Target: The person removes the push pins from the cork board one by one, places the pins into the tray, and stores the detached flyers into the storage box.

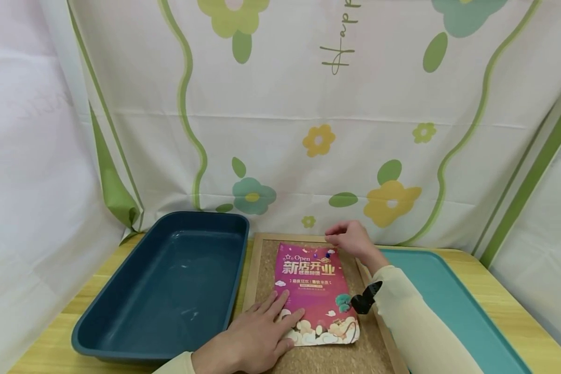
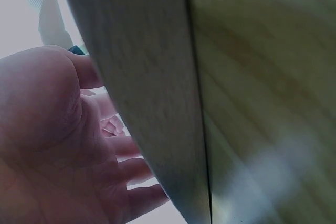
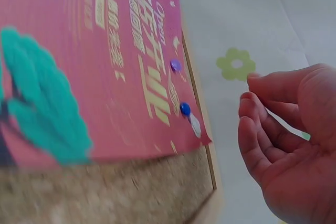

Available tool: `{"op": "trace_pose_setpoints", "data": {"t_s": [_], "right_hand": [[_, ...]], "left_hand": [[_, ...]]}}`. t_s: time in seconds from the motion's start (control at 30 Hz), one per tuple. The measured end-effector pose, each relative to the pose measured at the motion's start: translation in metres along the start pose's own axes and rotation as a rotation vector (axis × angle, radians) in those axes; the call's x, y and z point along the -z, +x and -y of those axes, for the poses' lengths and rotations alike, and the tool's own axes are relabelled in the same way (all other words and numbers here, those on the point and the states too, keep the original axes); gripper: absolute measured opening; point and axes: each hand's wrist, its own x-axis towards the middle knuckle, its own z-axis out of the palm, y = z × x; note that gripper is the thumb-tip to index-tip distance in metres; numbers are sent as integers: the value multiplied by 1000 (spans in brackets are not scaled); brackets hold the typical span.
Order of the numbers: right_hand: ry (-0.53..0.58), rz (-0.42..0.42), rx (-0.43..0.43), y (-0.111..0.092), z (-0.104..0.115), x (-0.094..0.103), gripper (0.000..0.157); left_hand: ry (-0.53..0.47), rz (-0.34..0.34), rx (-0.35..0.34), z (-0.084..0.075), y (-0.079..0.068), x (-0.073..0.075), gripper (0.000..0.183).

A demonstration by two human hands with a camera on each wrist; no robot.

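Observation:
A pink and purple paper poster (image 1: 313,291) with printed lettering lies on a wood-framed cork board (image 1: 266,280). My left hand (image 1: 257,332) rests on its lower left part, fingers spread across paper and cork; in the left wrist view the board's edge hides the fingertips. Near the poster's top, a purple push pin (image 3: 175,65) and a blue push pin (image 3: 185,109) sit in the paper. My right hand (image 3: 283,129) hovers beyond the board's top edge, its fingers loosely bent with thumb close to index finger. Nothing shows between them.
Left of the board stands a deep dark blue tray (image 1: 168,291). A flat teal tray (image 1: 449,296) lies to the right, partly behind my right sleeve (image 1: 416,317). A flower-printed cloth (image 1: 280,145) hangs behind the wooden table (image 1: 519,291) and around its sides.

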Motion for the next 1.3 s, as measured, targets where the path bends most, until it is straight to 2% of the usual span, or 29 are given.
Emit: {"op": "trace_pose_setpoints", "data": {"t_s": [0.27,0.73,1.3], "right_hand": [[25,-5,-5,2,1,-17,21],[2,53,-100,0,-4,-33,16],[-94,103,-36,1,-12,-35,11]], "left_hand": [[6,2,-3,0,0,0,62],[-22,6,-18,4,1,-2,62],[-19,13,-19,4,1,-2,61]]}}
